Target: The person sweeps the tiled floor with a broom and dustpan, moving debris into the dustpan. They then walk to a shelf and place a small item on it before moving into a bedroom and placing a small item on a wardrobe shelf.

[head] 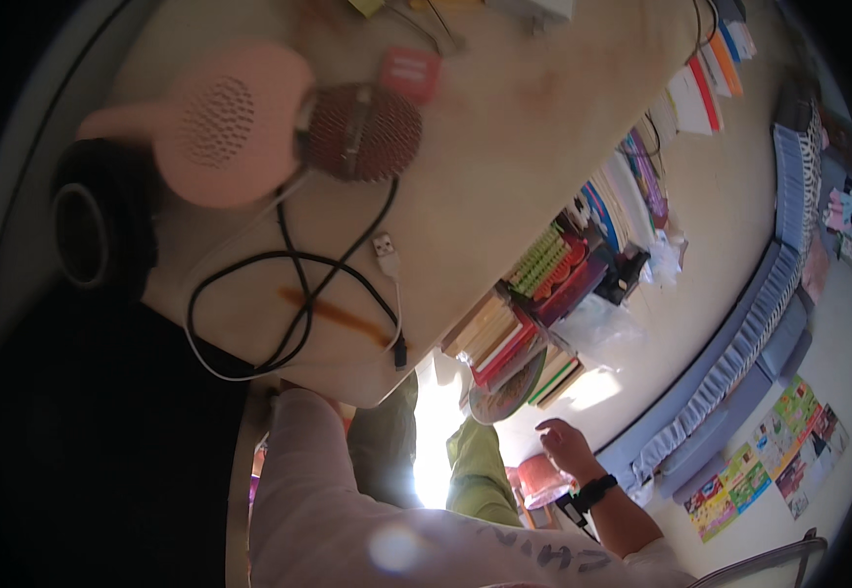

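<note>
My right hand (563,445), with a dark band on its wrist, hangs over the floor beside the desk. Its fingers are loosely bent and nothing shows in them. Just below it stands a pink bin or bucket (542,479). My left sleeve (301,434) runs to the corner of the desk (470,184), where the left hand is hidden below the edge. On the desktop lie a looped black cable (308,257) and a white USB cable (385,257). Behind them are a pink handled device with a perforated face (235,125) and a dark red mesh microphone head (365,132).
A black round object (95,213) stands at the desk's left. Books and a spiral notebook (540,261) line the floor along the desk's right side, with a clear plastic bag (598,323). A blue sofa (734,382) and colourful posters (764,456) lie farther right.
</note>
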The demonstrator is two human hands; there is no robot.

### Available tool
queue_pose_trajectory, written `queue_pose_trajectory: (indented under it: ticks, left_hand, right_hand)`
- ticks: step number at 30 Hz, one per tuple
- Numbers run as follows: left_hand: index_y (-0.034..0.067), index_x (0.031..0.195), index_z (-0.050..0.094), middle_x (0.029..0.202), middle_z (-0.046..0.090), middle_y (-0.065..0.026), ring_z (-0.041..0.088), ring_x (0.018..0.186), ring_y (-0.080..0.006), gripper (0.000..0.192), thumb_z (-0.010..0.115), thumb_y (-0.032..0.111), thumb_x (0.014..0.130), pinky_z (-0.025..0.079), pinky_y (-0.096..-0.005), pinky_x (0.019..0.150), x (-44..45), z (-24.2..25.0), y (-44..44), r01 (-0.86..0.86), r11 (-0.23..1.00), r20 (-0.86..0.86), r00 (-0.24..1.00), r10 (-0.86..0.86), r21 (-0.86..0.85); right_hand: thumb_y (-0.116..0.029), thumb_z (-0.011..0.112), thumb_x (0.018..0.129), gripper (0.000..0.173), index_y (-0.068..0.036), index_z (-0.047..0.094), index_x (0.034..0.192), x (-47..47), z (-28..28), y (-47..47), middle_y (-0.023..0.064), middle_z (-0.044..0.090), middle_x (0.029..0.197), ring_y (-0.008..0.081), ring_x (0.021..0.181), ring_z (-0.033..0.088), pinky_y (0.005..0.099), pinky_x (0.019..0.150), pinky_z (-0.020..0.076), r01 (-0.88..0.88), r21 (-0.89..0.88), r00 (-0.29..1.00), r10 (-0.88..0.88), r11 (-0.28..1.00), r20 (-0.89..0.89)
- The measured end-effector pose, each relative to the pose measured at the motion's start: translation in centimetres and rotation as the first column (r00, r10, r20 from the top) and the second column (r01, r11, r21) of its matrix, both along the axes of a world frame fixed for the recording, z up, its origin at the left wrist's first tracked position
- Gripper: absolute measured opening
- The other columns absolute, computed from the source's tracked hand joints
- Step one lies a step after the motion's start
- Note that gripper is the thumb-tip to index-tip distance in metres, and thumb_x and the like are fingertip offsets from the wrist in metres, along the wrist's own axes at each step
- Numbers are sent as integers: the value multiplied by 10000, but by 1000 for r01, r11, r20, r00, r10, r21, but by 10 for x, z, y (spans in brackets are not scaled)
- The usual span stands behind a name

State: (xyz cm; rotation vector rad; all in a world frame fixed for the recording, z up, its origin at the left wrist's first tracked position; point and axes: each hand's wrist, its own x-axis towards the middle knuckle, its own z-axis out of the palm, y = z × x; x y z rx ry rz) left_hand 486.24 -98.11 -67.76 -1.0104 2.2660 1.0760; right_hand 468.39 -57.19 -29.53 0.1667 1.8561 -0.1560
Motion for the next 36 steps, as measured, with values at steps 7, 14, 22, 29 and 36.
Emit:
queue_pose_trajectory:
  ticks: [7,14,22,29,36]
  left_hand:
    - [72,1368,417,1301,537,-175,530,1197,-332,686,721,216,771,439,-397,998,-1,-7,8,35,998,-24,999,-33,60]
    - [71,1363,416,1282,554,-168,538,1188,-323,709,747,204,751,442,-389,992,4,16,36,2,975,-79,997,16,221]
    - [69,1357,414,1260,573,-160,548,1178,-313,736,777,191,728,445,-379,985,2,139,94,-99,823,-164,960,228,560]
    - [43,1341,423,1216,602,-189,592,1119,-333,721,739,336,763,475,-402,934,-6,260,111,-83,950,92,994,58,302]
    - [54,1333,434,1165,616,-181,613,1067,-308,696,739,285,751,484,-385,902,6,354,192,-149,971,-86,982,167,190]
  right_hand:
    - [-116,598,839,169,-71,653,993,4,-3,3,40,524,630,124,580,497,294,568,442,-61,-95,997,55,994,-58]
    - [-113,604,843,158,-51,644,983,13,-1,-6,44,551,657,118,601,541,296,587,466,-116,-139,992,108,983,-62]
    - [-72,570,864,175,-56,625,1030,43,7,12,13,469,620,106,584,441,278,568,406,63,-344,992,-98,937,-85]
    - [-121,588,858,190,-77,631,1038,46,23,51,31,522,630,138,593,500,306,591,439,-130,-435,979,45,891,-200]
    - [-31,531,839,231,-89,633,1039,9,49,104,89,551,656,194,598,545,326,585,451,-325,-556,910,94,765,-403]
